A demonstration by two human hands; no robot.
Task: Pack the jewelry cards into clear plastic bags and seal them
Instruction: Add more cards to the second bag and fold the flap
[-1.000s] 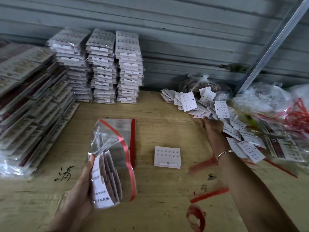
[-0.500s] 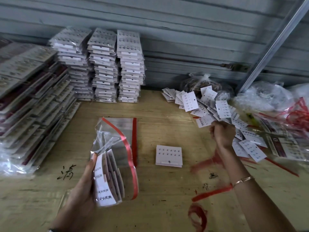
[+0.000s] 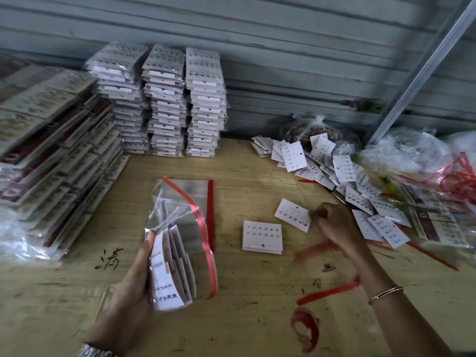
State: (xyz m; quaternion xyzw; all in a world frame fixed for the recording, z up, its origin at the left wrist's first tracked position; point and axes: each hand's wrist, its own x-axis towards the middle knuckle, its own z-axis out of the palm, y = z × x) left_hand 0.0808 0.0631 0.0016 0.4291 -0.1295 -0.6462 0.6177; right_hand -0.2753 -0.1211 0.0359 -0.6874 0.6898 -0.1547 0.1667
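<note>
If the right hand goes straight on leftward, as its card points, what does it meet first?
Probably the red-edged flat bags on the table, if it travels low; height is unclear. The right hand pinches a card that leads, and the small card stack lies beside that line.

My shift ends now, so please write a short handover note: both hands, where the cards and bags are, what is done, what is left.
Left hand holds an open bag with several cards inside.
Right hand pinches one card over the table.
Small card stack lies beside it; loose cards pile right rear.
Done: packed stacks at the back.
Left: insert card, fill bag, seal it.
</note>
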